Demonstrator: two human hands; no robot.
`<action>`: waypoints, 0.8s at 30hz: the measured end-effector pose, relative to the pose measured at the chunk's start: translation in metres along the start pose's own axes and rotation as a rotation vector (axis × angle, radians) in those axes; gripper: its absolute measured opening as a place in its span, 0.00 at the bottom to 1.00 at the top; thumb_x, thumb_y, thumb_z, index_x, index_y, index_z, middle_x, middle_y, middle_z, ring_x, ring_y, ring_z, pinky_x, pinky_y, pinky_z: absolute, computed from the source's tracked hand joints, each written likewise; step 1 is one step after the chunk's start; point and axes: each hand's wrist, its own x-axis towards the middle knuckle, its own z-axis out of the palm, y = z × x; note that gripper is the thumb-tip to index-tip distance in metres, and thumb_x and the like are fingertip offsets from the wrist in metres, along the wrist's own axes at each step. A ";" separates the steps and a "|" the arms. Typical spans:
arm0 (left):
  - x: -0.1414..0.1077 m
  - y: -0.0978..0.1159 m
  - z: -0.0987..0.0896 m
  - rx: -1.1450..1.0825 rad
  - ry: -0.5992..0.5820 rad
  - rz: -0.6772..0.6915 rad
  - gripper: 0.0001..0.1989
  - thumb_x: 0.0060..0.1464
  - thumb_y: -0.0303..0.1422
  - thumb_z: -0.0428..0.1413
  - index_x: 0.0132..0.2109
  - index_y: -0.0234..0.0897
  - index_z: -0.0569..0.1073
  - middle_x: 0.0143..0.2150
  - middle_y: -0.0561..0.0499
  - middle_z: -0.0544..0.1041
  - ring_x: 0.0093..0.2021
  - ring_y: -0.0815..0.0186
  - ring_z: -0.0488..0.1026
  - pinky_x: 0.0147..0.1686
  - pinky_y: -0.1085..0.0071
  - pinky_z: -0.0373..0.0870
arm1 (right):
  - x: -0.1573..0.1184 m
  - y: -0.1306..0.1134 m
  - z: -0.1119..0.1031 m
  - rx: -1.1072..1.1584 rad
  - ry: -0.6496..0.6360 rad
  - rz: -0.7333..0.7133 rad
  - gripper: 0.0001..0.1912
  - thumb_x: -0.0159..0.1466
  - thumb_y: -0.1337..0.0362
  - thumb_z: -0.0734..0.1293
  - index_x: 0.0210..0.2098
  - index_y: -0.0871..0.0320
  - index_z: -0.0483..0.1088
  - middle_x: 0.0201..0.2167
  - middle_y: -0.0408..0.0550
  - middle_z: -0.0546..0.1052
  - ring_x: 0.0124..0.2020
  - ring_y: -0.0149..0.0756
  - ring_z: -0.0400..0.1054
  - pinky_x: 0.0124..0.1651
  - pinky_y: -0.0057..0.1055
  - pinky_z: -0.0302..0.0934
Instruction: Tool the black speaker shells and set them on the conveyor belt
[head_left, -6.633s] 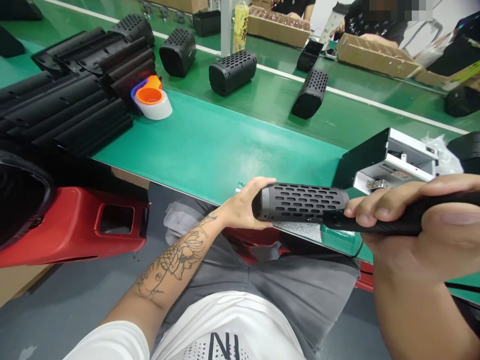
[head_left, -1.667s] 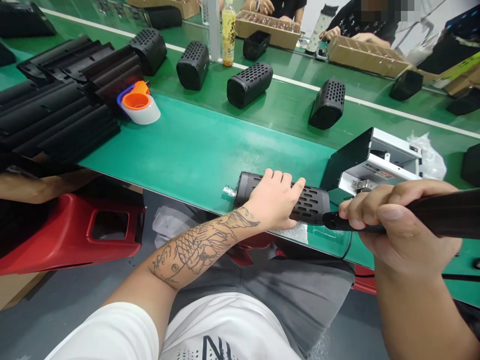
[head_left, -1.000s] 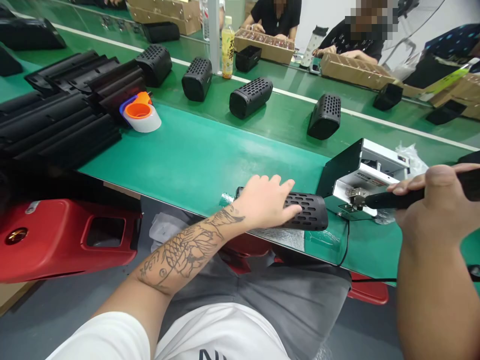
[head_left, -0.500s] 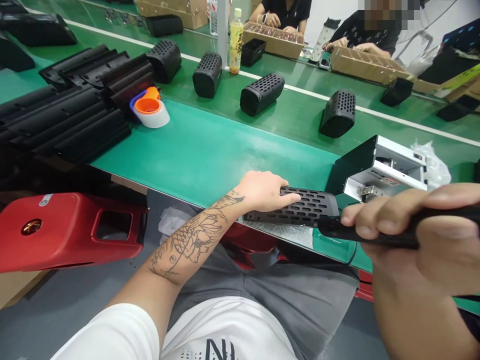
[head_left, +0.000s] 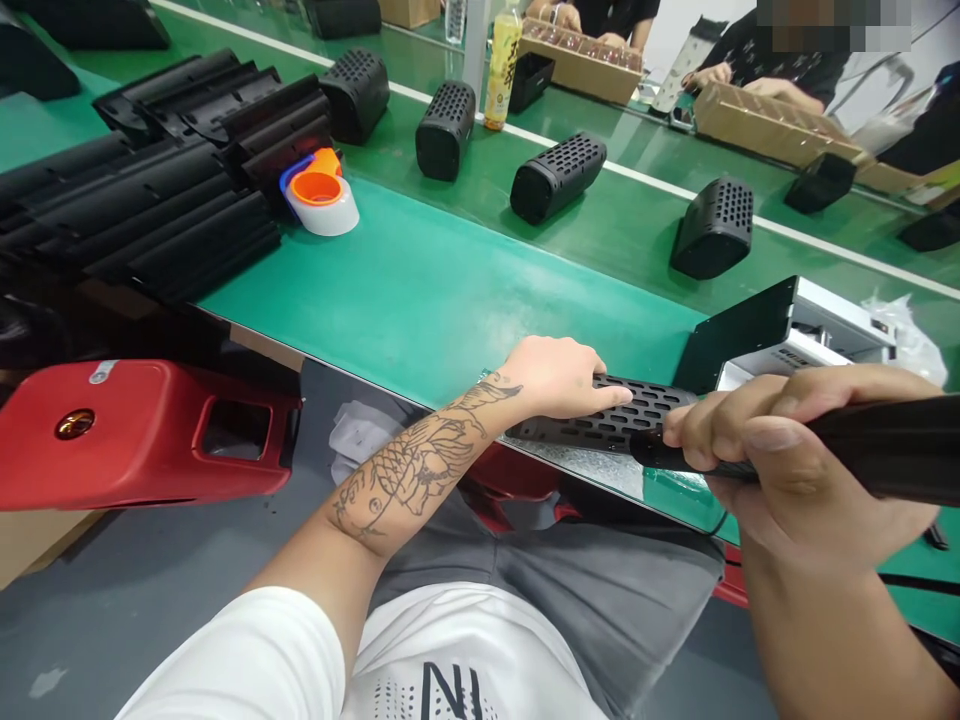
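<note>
My left hand (head_left: 562, 378) grips a black perforated speaker housing (head_left: 649, 405) near the table's front edge, thumb on its slotted face and fingers over the far side. The housing lies on its side on a clear textured pad (head_left: 600, 466). My right hand (head_left: 810, 450) is wrapped round a black cylindrical tool, apparently an electric screwdriver (head_left: 885, 445), held almost level. Its narrow front end is at the near edge of the housing; whether it touches is unclear, and the bit cannot be made out.
Behind my right hand stands a black-and-silver machine (head_left: 750, 325). A tape roll with an orange core (head_left: 322, 200) lies beside stacked black panels (head_left: 165, 190). More perforated housings (head_left: 559, 178) stand on the green belt. Left of my legs is a red stool (head_left: 142, 430). Co-workers handle cardboard boxes (head_left: 772, 125) opposite.
The camera view has shifted, so the scene sits further right. The tool in my right hand has moved slightly left along the housing. My left hand keeps its grip.
</note>
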 end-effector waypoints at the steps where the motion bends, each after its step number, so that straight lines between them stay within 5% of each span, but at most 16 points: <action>1: 0.000 0.000 0.000 -0.002 -0.002 0.004 0.32 0.66 0.63 0.49 0.56 0.49 0.85 0.55 0.48 0.88 0.54 0.51 0.83 0.52 0.60 0.76 | 0.000 0.000 0.002 -0.011 -0.016 0.005 0.11 0.65 0.65 0.78 0.35 0.53 0.72 0.21 0.38 0.72 0.20 0.36 0.68 0.24 0.42 0.72; 14: 0.000 -0.001 -0.001 -0.042 -0.007 0.031 0.33 0.67 0.64 0.48 0.48 0.46 0.86 0.49 0.47 0.88 0.49 0.52 0.84 0.49 0.61 0.76 | 0.003 0.009 -0.001 0.069 -0.124 0.039 0.11 0.64 0.67 0.78 0.33 0.54 0.71 0.18 0.36 0.68 0.17 0.33 0.65 0.22 0.38 0.69; 24: -0.004 0.002 0.000 0.023 0.002 -0.015 0.34 0.68 0.63 0.47 0.59 0.47 0.84 0.55 0.45 0.88 0.54 0.49 0.84 0.52 0.59 0.76 | 0.003 -0.001 -0.005 0.032 -0.013 0.080 0.15 0.65 0.58 0.79 0.28 0.52 0.71 0.19 0.38 0.70 0.17 0.35 0.63 0.22 0.41 0.68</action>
